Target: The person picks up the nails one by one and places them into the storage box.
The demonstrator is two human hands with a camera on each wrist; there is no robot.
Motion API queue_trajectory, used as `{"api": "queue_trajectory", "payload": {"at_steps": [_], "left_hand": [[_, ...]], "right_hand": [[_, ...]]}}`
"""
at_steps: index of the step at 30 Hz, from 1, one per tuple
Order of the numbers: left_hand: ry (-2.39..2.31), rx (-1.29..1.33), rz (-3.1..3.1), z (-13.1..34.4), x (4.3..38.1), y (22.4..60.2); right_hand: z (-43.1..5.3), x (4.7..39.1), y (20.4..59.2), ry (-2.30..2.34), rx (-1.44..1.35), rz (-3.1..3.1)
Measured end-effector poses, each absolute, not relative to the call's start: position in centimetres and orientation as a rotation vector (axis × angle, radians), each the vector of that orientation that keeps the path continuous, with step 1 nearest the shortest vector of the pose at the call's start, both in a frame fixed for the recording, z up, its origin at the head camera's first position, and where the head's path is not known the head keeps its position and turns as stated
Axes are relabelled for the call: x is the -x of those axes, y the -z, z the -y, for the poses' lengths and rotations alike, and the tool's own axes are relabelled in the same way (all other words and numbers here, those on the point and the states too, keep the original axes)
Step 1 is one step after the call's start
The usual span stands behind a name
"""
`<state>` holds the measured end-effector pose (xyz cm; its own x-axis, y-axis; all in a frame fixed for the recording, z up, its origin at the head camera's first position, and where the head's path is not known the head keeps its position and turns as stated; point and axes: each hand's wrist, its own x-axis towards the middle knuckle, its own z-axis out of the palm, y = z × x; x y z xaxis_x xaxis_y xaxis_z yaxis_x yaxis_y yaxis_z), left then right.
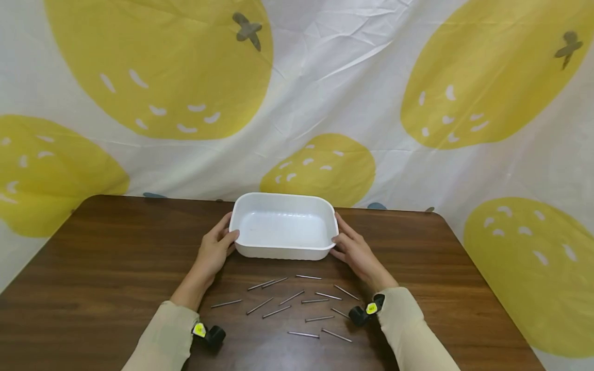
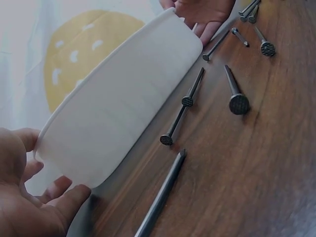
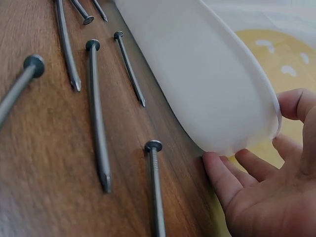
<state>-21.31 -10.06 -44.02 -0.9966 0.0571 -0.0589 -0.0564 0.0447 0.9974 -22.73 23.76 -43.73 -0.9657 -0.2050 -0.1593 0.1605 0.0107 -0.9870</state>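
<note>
A white rectangular tray (image 1: 278, 252) with rounded corners and bare inside stands at the far middle of the table. At its left end my left hand (image 1: 214, 250) grips the wall, thumb over the rim and fingers on the outside. My right hand (image 1: 355, 252) holds the opposite end the same way. In the left wrist view the tray's long side (image 2: 118, 98) shows close to the wood, with the left fingers (image 2: 74, 197) by its lower corner. The right wrist view shows the right thumb (image 3: 294, 103) on the rim and the fingertips near the bottom edge.
Several loose steel nails (image 1: 291, 297) lie scattered on the brown wooden table (image 1: 139, 247), between the forearms and in front of the tray. A white cloth with yellow fruit shapes (image 1: 325, 103) hangs behind the table's back edge. Each wrist carries a small black camera (image 1: 215, 337).
</note>
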Motion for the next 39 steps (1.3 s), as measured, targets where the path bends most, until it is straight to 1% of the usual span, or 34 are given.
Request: {"api": "queue_trajectory", "payload": {"at_steps": [12, 19, 31, 39], "left_hand": [[-2.107, 0.047, -2.2, 10.0, 21.8, 43.9], [-2.103, 0.076, -2.182, 10.1, 21.7, 44.0], [-2.063, 0.039, -2.262, 10.6, 21.5, 43.9], [-1.822, -0.099, -2.446, 12.9, 21.0, 42.8]], "right_hand": [[-24.2, 22.5, 43.7, 2.046, 0.095, -2.033], [-24.2, 22.3, 43.7, 2.024, 0.074, -2.081], [-23.7, 22.4, 43.7, 2.009, 0.039, -2.106], [-23.3, 22.1, 43.2, 2.015, -0.006, -2.118]]}}
